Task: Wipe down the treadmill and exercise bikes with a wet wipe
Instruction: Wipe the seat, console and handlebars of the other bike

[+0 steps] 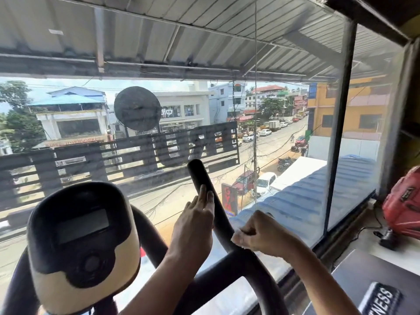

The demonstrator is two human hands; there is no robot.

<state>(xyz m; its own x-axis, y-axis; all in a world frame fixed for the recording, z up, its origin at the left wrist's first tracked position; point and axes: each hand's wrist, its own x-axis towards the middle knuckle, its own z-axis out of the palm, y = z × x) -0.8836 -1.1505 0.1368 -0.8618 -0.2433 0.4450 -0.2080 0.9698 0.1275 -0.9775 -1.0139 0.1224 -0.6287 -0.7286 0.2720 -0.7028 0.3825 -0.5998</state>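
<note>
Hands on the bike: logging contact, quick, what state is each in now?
Left hand: open, fingers straight against the handlebar.
Right hand: closed, pinching a pale scrap, likely the wet wipe, on the handlebar.

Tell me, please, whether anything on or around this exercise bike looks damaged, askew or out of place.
Nothing looks damaged or askew: the black foam handlebar and cream-and-black console seem intact. The only stray item is a red backpack resting on the window ledge at the right.
</note>
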